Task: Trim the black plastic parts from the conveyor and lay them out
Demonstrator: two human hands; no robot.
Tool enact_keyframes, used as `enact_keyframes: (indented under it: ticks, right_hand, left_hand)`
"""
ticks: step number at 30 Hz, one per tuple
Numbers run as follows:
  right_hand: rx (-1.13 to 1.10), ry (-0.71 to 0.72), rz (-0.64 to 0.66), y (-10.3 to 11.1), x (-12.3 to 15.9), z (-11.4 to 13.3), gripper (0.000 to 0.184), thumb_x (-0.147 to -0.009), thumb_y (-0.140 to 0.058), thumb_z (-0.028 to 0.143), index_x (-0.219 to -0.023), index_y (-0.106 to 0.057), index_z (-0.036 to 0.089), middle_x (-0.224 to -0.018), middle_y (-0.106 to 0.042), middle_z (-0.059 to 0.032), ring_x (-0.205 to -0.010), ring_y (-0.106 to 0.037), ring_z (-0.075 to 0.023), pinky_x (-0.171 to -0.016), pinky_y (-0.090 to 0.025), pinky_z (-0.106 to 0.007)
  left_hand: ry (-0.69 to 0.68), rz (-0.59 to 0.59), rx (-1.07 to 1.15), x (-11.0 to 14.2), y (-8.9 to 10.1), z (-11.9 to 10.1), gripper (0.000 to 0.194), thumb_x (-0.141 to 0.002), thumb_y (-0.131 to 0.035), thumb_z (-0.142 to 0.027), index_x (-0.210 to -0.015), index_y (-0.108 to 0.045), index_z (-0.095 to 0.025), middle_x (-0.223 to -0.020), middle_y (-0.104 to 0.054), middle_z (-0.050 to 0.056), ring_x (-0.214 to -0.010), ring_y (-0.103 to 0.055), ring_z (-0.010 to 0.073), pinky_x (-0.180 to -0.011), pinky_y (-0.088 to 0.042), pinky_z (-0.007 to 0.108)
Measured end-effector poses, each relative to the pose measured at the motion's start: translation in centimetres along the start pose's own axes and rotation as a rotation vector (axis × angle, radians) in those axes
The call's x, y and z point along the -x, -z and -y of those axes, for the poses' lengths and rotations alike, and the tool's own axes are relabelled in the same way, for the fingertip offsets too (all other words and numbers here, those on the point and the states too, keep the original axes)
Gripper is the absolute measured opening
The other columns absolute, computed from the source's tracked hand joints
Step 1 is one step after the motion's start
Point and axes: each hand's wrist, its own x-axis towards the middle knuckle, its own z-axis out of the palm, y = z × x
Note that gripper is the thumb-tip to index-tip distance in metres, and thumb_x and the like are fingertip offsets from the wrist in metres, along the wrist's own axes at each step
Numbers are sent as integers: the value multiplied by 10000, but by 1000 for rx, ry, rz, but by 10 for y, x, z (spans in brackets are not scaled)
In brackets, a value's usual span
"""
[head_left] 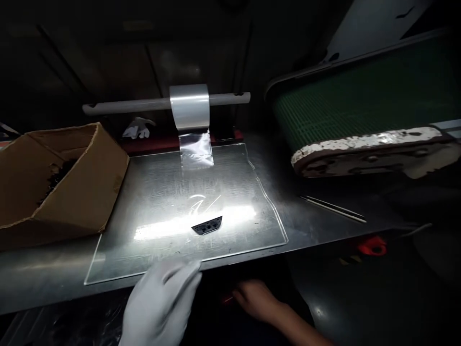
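Note:
A small black plastic part (207, 225) with a slanted outline lies on the clear sheet (162, 187) that covers the metal table. My left hand (162, 300), in a white glove, is at the front edge of that sheet, nearer to me than the part. Its fingers are bent and close together; whatever they might hold is hidden. My right hand (256, 300) is bare and hangs below the table edge, slightly blurred. Its fingers are curled, with a thin red thing (228, 300) just at their tips, too dark to name.
A roll of clear film (190, 108) hangs on a white bar (133, 106), its end lying on the sheet. An open cardboard box (82, 180) with dark pieces stands left. A green conveyor belt (360, 101) and thin sticks (333, 208) are right; a white glove (137, 128) lies behind.

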Motion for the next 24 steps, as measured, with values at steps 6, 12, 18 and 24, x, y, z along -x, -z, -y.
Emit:
enact_keyframes:
  ticks: [6,12,18,24]
  right_hand:
    - [-44,-39,-76,0,2,-25,357,-1015,-487,308,-1114,-810,196,-1063,-814,-130,-972,-776,-303,-823,-541,-354]
    - [-127,-45,-126,-7,-3,-44,386,-994,-471,240,-1227,-772,174,-1237,-773,-152,-1159,-727,-315,-997,-518,-376]
    - [-156,-52,-58,-10,-13,-54,414,-993,-507,320,-1260,-764,134,-1261,-759,-185,-1173,-720,-336,-1042,-518,-429]
    - [-191,-29,-50,-11,-14,-54,438,-1004,-504,363,-1335,-735,193,-1342,-735,-131,-1255,-682,-313,-1089,-488,-377]
  left_hand:
    - [-195,366,-341,-110,-14,-20,205,-1041,-541,-207,-1170,-701,-204,-1039,-701,63,-868,-638,249,-711,-545,409]
    - [-317,385,-548,-116,-21,-23,219,-1026,-496,-116,-1039,-706,-179,-936,-697,54,-683,-571,229,-608,-461,397]
    - [-352,347,-558,-117,-20,-19,178,-1008,-502,-86,-1027,-659,-168,-871,-675,41,-678,-574,220,-595,-434,377]
    - [-417,343,-405,-108,-10,-12,172,-1058,-477,-130,-1141,-620,-177,-956,-713,36,-780,-620,193,-680,-498,355]
